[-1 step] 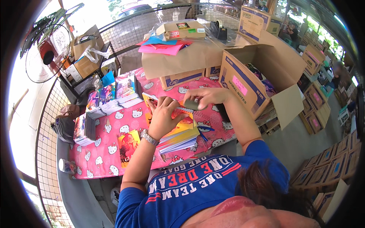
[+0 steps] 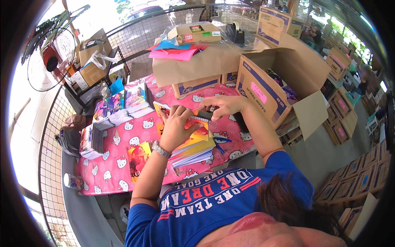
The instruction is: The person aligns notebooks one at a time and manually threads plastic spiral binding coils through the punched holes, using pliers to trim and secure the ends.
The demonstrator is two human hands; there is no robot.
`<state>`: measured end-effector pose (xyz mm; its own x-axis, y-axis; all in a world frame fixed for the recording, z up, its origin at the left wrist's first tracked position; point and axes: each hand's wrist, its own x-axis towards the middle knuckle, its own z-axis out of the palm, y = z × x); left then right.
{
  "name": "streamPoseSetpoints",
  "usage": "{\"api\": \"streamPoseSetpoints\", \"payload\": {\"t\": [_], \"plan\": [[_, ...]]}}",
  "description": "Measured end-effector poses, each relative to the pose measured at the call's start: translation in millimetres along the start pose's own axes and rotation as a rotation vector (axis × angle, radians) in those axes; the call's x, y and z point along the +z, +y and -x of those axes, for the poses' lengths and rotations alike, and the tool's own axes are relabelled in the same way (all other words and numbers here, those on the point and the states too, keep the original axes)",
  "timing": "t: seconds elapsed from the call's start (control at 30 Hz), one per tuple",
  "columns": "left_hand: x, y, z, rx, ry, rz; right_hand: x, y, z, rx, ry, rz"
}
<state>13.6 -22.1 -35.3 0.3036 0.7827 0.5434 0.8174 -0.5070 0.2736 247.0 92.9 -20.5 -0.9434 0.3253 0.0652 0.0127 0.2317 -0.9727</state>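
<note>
Fingers (image 2: 177,109) of the left hand (image 2: 176,127) are bent over the top notebook (image 2: 200,135), thumb lying across its cover; honestly can't tell from up here if they're pinching or just pressing. Right hand (image 2: 227,106) is grasping a small dark grey block (image 2: 205,115) between thumb and fingertips, over the notebook's far edge. That notebook sits on a stack (image 2: 191,154) toward the near side of the pink tablecloth (image 2: 110,158), blue pen (image 2: 222,139) just to the right. Handling-wise, one notebook should be light and bendy with a slick cover, so the pile probably skids if shoved. Best hold's likely flat along an edge, thumb on top.
</note>
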Motion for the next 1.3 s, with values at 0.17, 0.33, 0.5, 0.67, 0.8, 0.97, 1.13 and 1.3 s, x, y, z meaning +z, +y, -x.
{"api": "streamPoseSetpoints", "payload": {"t": [0.17, 0.33, 0.5, 0.67, 0.8, 0.97, 1.13, 1.3], "plan": [[-1.3, -1.7, -1.7, -0.013, -0.032, 0.036, -5.3, -4.6, -7.3, 0.077, -0.049, 0.074], [-2.2, -1.5, 0.6, -0.018, -0.030, 0.055, 4.8, -10.4, -3.6, -0.298, -0.143, -0.472], [-1.9, 0.8, 3.3, -0.068, -0.042, 0.082, 0.0, -15.3, -13.6, -0.059, -0.073, 0.043], [5.1, -1.8, 3.0, -0.054, -0.011, 0.069, -0.5, -12.0, -11.8, -0.089, -0.054, -0.159], [3.6, -4.2, -2.1, -0.053, -0.012, 0.091, -8.0, -16.6, -23.1, 0.017, -0.095, -0.033], [-17.9, -38.0, -4.9, -0.168, -0.107, -0.027, -5.8, -13.1, -36.1, -0.212, -0.075, -0.409], [-12.0, -32.3, -4.6, -0.170, -0.021, 0.004, -10.9, -20.0, -44.7, -0.309, -0.086, -0.325], [-2.7, -28.6, -10.0, -0.161, 0.052, -0.026, -15.6, -4.0, -51.0, -0.104, -0.089, -0.400]]}}
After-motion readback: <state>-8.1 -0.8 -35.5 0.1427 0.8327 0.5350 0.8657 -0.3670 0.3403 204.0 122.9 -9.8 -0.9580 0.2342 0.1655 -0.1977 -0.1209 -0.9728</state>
